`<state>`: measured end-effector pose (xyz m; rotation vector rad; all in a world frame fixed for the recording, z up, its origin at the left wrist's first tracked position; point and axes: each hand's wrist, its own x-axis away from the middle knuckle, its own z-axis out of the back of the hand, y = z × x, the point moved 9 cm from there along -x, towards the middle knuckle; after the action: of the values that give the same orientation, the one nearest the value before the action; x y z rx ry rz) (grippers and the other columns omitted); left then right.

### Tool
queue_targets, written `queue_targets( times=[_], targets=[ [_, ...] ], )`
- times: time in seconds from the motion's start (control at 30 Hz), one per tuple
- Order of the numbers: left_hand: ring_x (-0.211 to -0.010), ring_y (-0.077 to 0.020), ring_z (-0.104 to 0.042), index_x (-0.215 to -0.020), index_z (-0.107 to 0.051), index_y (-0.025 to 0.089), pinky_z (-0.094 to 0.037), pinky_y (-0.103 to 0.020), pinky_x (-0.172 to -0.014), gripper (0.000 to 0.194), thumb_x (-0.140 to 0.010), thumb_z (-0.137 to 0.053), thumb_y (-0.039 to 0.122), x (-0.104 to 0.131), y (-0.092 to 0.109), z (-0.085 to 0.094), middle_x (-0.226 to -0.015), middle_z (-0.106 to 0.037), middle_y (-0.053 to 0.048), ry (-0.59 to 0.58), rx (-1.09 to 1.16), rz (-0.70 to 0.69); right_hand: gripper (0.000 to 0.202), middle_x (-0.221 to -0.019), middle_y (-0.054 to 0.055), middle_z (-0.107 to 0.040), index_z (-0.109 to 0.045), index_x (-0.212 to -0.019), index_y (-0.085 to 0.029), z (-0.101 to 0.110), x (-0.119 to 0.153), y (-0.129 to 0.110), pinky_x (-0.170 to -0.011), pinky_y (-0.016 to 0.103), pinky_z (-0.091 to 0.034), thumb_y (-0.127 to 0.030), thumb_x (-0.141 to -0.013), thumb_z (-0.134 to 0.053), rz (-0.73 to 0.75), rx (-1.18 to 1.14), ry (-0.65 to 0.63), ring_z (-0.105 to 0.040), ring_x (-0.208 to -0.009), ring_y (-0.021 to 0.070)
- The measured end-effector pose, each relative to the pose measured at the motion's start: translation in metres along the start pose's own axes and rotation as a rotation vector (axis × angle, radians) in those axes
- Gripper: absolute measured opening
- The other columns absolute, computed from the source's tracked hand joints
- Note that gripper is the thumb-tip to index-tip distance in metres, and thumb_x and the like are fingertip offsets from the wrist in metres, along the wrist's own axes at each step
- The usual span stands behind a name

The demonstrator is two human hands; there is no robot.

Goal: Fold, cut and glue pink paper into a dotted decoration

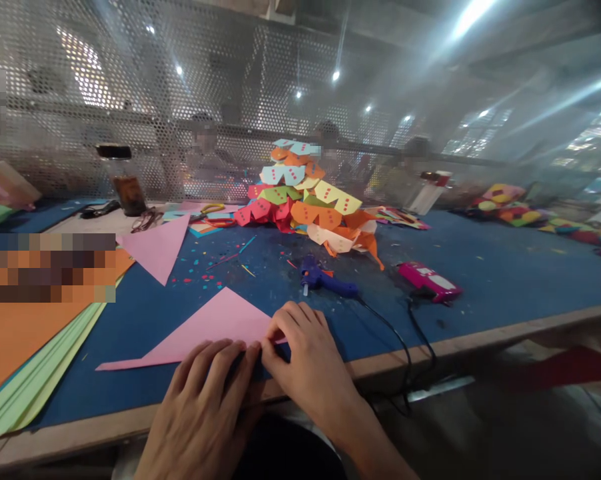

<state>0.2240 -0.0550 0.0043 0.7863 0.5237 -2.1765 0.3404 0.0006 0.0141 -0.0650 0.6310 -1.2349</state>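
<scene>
A pink paper triangle lies on the blue table near its front edge, with a narrow folded strip along its lower side sticking out to the left. My left hand rests on that lower side, fingers bent and closed on the paper. Just to its right, my right hand pinches the same edge between thumb and forefinger near the right corner. The thumb and index fingertips of both hands almost meet. A second pink sheet lies further back on the left.
Orange paper and green sheets lie at the left. A blue glue gun, its cord and a magenta device sit right of centre. Behind them stands a colourful folded-paper stack; a jar is at the back left.
</scene>
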Motion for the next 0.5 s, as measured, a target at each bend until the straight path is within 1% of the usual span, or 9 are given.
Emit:
queue_targets(
  times=[0.13, 0.3, 0.5],
  targets=[
    [-0.107, -0.0268, -0.061, -0.133, -0.059, 0.012, -0.051, -0.042, -0.09, 0.037, -0.102, -0.043, 0.025, -0.001, 0.001, -0.001, -0.116, -0.069, -0.011, -0.025, -0.021, -0.019, 0.018, -0.086, 0.0, -0.063, -0.055, -0.078, -0.022, 0.004, 0.001, 0.005, -0.079, 0.039, -0.038, -0.007, -0.081, -0.066, -0.008, 0.03, 0.022, -0.058, -0.086, 0.0226],
    [-0.105, -0.0261, -0.062, -0.131, -0.06, 0.011, -0.051, -0.042, -0.088, 0.037, -0.105, -0.039, 0.025, -0.003, 0.002, 0.002, -0.112, -0.069, -0.011, -0.009, -0.021, -0.013, 0.021, -0.084, 0.0, -0.062, -0.054, -0.077, -0.022, 0.013, 0.005, 0.015, -0.076, 0.037, -0.037, -0.002, -0.077, -0.062, -0.019, 0.037, 0.043, -0.057, -0.083, 0.0214],
    [-0.107, -0.0255, -0.062, -0.134, -0.059, 0.014, -0.05, -0.04, -0.092, 0.037, -0.104, -0.042, 0.027, -0.001, 0.001, -0.001, -0.115, -0.069, -0.01, -0.027, -0.015, -0.004, 0.022, -0.084, -0.001, -0.062, -0.055, -0.078, -0.022, 0.016, 0.005, 0.019, -0.077, 0.036, -0.037, -0.001, -0.078, -0.062, -0.036, 0.006, 0.011, -0.057, -0.084, 0.0212]
  ],
)
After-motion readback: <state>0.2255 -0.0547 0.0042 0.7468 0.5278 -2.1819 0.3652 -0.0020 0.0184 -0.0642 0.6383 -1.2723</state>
